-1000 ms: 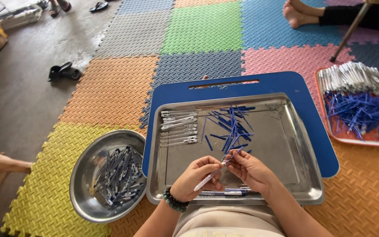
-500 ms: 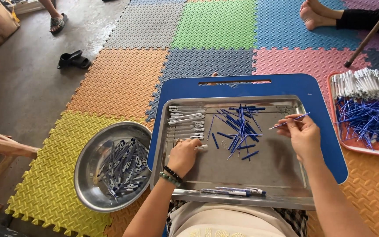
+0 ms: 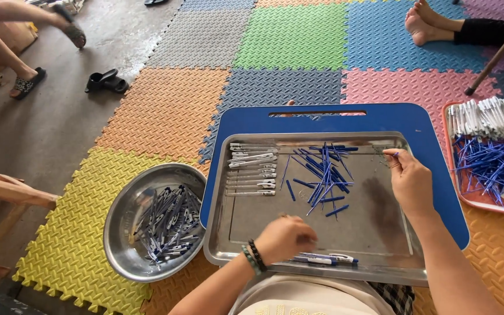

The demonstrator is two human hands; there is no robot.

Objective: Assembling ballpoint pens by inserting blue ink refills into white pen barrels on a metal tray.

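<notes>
I am keeping the left hand (image 3: 284,238) curled, knuckles up, near the steel tray's (image 3: 237,251) front edge, fingertips closing on the assembled pens (image 3: 322,259) lying there; whether it is gripping one, I cannot tell. The right hand (image 3: 409,181) is pinching a blue refill (image 3: 393,155) near the far right corner. For clean work, I am picking single pieces, beside the refill pile (image 3: 322,175) and white barrels (image 3: 253,169).
</notes>
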